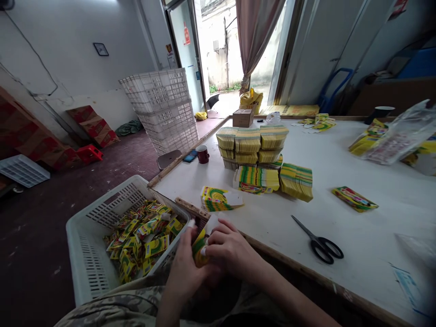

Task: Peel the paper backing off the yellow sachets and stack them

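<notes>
Over my lap, at the table's near edge, both hands are closed on a small yellow-and-green printed packet with a white flap at its top. My left hand grips it from the left side. The fingers of my right hand curl over its right side and hide part of it. Just beyond my hands lies a fanned pile of similar flat packets on the white table. To the left, a white plastic basket holds many loose yellow packets.
Stacked bundles of packets stand mid-table, with a brown box behind. Black-handled scissors and a flat bundle lie to the right. A dark red mug sits by the left edge. Tall white crates stand on the floor.
</notes>
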Demonstrator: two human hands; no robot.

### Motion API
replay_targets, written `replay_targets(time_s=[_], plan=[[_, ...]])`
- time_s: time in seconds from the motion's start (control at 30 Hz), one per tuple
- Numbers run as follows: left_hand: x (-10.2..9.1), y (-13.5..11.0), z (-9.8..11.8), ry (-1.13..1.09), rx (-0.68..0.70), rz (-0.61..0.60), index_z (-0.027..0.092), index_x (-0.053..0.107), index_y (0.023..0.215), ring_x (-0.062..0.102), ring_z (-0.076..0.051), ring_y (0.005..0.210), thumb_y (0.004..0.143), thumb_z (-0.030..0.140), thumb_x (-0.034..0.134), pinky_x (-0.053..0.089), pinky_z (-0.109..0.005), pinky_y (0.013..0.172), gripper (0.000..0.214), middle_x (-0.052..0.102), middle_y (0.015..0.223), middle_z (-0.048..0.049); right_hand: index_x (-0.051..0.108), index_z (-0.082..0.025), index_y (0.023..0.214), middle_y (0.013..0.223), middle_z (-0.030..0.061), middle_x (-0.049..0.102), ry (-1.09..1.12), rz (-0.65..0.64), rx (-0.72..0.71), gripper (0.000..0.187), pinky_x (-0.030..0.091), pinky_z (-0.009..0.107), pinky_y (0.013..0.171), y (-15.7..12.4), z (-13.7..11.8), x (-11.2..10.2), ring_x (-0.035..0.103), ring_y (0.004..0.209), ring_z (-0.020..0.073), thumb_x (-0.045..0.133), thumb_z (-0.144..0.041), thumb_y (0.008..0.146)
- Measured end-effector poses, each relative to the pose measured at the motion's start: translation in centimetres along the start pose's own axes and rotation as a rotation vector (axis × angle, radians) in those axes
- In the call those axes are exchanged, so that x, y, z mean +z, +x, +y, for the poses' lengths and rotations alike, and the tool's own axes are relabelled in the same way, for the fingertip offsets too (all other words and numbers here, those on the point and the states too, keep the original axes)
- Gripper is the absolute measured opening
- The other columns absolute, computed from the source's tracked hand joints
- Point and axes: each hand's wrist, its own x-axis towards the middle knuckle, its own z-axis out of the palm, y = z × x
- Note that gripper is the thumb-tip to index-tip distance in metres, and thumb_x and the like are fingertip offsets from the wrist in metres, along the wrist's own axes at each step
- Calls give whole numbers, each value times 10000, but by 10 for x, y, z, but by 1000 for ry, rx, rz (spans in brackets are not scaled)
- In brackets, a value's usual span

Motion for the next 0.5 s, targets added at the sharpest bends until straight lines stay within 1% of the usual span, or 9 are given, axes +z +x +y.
replay_targets(time_s=[0.07,0.1,0.17,0.2,0.23,0.3,0.37,0.43,0.5], plan=[[8,1,3,64,-56,-68,179,486,1265,575,-322,1153,621,248,737,448,-479,986,694,626,1221,-135,632,-291,1120,1137,57,633,78,155,54,295,177,519,1136,-2,-2,6,512,1151,249,603,-181,847],[12,1,5,89,-63,-61,173,484,1251,596,-316,1119,655,260,702,466,-476,962,640,644,1185,-134,556,-280,1238,1272,88,557,136,273,139,433,167,527,1143,-3,-1,9,436,1253,272,613,-174,822],[19,2,6,145,-54,-14,164,456,1248,612,-319,1083,675,308,689,486,-478,927,635,648,1159,-144,390,-230,1384,1422,143,408,336,464,342,654,248,520,1121,-5,4,15,327,1350,307,646,-230,782],[21,2,6,169,-43,-1,161,438,1254,614,-323,1077,672,331,696,492,-479,916,659,644,1160,-151,359,-213,1397,1423,152,410,498,490,423,684,304,513,1094,-5,6,18,348,1343,314,650,-277,782],[24,1,6,187,-29,5,160,420,1261,616,-325,1072,669,338,701,495,-479,908,680,641,1161,-157,377,-207,1381,1388,148,460,693,461,480,657,354,501,1064,-5,8,20,407,1308,314,644,-323,793],[30,-2,6,206,14,-8,166,376,1291,618,-320,1074,687,315,682,501,-469,897,693,633,1174,-159,481,-211,1292,1257,111,592,1107,309,547,534,420,468,1012,-4,10,25,534,1199,299,631,-379,809],[36,-5,6,213,86,-33,174,334,1314,606,-307,1105,719,288,649,495,-456,909,683,613,1213,-160,571,-209,1183,1124,88,672,1377,190,593,411,462,436,969,-3,8,29,607,1105,286,627,-379,814],[40,-7,6,225,157,-58,182,320,1307,590,-296,1132,746,280,625,487,-449,923,646,589,1250,-161,609,-207,1127,1067,86,696,1454,148,616,349,477,419,951,-3,8,33,632,1066,280,625,-362,815],[41,-8,8,248,182,-52,193,336,1269,590,-288,1120,749,246,607,485,-447,917,589,591,1232,-151,621,-210,1117,1075,88,693,1410,154,602,336,472,417,958,-4,9,35,632,1065,275,626,-370,821]])
